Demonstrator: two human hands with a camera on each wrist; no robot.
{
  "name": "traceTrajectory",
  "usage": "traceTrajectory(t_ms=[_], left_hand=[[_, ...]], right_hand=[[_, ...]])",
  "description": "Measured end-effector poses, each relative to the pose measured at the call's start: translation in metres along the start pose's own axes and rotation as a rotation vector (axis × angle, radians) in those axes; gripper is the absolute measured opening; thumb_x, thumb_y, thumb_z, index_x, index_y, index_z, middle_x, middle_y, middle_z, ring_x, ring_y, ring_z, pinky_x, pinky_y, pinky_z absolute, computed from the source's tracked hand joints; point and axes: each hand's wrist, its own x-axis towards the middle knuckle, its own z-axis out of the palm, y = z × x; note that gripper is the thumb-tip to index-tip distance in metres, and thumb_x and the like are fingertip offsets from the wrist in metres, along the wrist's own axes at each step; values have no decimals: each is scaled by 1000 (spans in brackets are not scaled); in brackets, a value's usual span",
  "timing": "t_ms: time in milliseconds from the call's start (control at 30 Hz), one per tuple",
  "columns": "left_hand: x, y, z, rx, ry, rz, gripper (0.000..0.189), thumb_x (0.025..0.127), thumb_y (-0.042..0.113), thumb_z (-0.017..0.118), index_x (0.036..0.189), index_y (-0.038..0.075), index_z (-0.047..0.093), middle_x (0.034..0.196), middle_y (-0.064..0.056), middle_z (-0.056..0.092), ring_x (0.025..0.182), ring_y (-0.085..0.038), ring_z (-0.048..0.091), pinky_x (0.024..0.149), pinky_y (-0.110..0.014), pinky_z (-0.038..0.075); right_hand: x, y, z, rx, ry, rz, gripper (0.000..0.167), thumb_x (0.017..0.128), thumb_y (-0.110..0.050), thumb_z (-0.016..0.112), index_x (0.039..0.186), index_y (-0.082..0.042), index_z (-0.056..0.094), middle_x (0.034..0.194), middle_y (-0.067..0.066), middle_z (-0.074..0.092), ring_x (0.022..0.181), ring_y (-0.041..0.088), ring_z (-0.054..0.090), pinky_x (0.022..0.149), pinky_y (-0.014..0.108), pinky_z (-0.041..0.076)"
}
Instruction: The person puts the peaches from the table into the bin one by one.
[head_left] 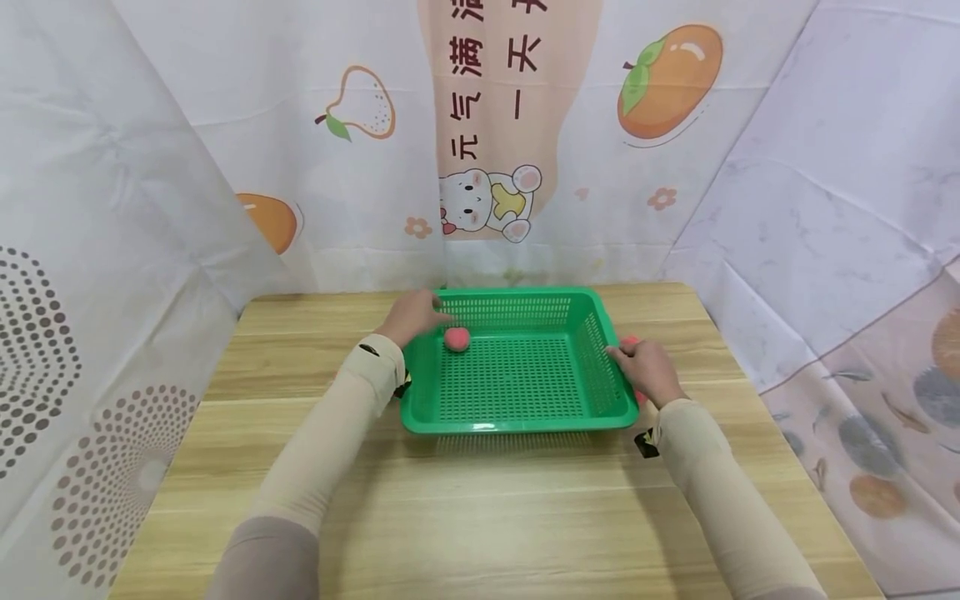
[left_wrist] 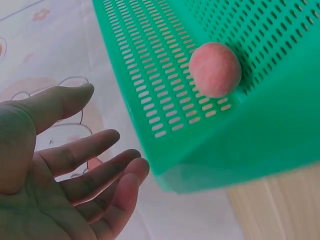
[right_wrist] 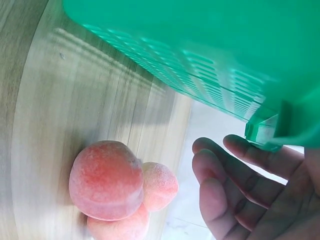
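A green plastic basket with slotted walls appears raised off the wooden table, its underside showing in the right wrist view. One pink peach lies inside, near the left back corner. My right hand grips the basket's right rim, thumb on top and fingers beneath. Beside the basket's upper left edge is my left hand, its fingers loosely spread and holding nothing; the left wrist view shows a gap between them and the basket. Below the right hand, several peaches sit together on the table, mostly hidden by basket and hand in the head view.
The wooden table runs back to a printed cloth hung behind it. More patterned cloth hangs at the left and right sides. A bit of pink shows on the table by the left forearm.
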Motion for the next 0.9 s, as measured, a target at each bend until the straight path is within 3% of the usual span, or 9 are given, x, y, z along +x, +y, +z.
traceTrajectory(t_ms=[133, 333, 500, 633, 733, 800, 900], left_hand=[[-6, -7, -7, -4, -8, -22, 50, 94, 32, 63, 131, -2, 57, 137, -18, 58, 124, -35, 55, 101, -46, 47], [-12, -25, -21, -3, 5, -22, 51, 96, 29, 59, 135, -4, 54, 139, -20, 55, 127, -38, 53, 103, -48, 45], [-18, -45, -33, -2, 37, -38, 51, 96, 29, 58, 133, -6, 55, 136, -23, 57, 125, -41, 53, 103, -51, 44], [-22, -60, -39, 23, 46, -64, 50, 95, 29, 59, 131, -5, 56, 135, -24, 57, 125, -41, 53, 104, -52, 43], [-24, -69, -39, 41, 36, -106, 50, 95, 29, 58, 131, -5, 57, 136, -24, 56, 125, -41, 52, 103, -52, 43], [-26, -74, -38, 44, 29, -140, 50, 95, 30, 58, 130, -5, 57, 137, -24, 55, 125, -42, 52, 103, -52, 43], [-30, -84, -34, 46, -1, -183, 51, 94, 30, 59, 130, -6, 56, 138, -25, 53, 124, -44, 51, 102, -54, 43]], right_hand=[[0, 0, 1, 4, -15, 13, 49, 102, -37, 48, 108, 7, 69, 55, 0, 40, 56, 17, 43, 56, 29, 37], [-1, 1, 3, 4, 2, 15, 53, 102, -37, 48, 128, 8, 59, 58, 4, 49, 58, 18, 45, 61, 33, 42], [-1, 2, 7, 17, 36, 11, 51, 102, -38, 48, 129, 4, 60, 62, 9, 55, 61, 21, 47, 65, 35, 43], [-1, 2, 9, 36, 51, 22, 52, 102, -38, 48, 131, 4, 57, 90, 26, 68, 67, 24, 49, 68, 38, 44], [-1, 3, 10, 42, 51, 25, 53, 102, -39, 48, 132, 4, 55, 111, 30, 66, 70, 26, 51, 72, 41, 45], [-1, 3, 10, 39, 56, 20, 53, 102, -39, 48, 132, 4, 56, 112, 30, 66, 71, 26, 51, 73, 41, 45], [-2, 3, 12, 41, 75, 6, 51, 102, -37, 49, 128, 4, 60, 93, 28, 68, 65, 24, 49, 67, 38, 44]])
